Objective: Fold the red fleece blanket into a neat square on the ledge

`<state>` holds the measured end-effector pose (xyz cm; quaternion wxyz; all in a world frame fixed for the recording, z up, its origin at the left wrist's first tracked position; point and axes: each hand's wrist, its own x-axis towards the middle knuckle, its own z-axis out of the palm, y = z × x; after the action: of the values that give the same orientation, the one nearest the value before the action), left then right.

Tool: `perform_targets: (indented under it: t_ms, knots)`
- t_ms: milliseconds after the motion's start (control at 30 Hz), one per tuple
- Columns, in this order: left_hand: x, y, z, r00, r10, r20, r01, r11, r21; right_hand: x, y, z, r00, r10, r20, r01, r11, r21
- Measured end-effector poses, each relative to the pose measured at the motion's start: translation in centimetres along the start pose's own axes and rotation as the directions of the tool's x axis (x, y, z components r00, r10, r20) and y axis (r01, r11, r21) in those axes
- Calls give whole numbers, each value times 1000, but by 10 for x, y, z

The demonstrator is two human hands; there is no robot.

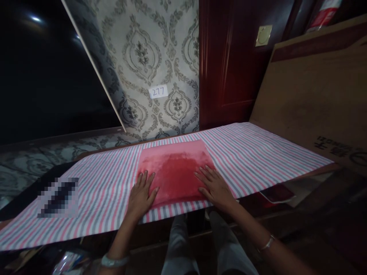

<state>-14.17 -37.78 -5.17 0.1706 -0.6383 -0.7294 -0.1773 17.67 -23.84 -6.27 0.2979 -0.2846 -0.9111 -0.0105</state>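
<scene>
A flat, roughly square red piece (177, 177), paler pink along its far edge, lies on a striped cloth (243, 152). Whether it is folded fabric or a soft packet I cannot tell. My left hand (142, 193) rests on its left edge, fingers spread and pointing away from me. Across from it, my right hand (215, 187) lies flat on the right edge with its fingers apart. Neither hand is closed around anything. The red middle stays uncovered between both hands.
The pink, grey and white striped cloth covers a long table. A dark screen (51, 72) stands at the back left. A large cardboard box (312, 95) leans at the right. On the patterned wall hangs a paper label (158, 91). A blurred patch (57, 197) hides something at left.
</scene>
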Motion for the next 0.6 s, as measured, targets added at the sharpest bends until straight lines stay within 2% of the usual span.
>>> perform_targets:
  t_ms: [600]
  knots:
    - [2, 6, -8, 995, -60, 81, 61, 998, -10, 0, 1, 1, 1000, 0, 17, 0, 1000, 9]
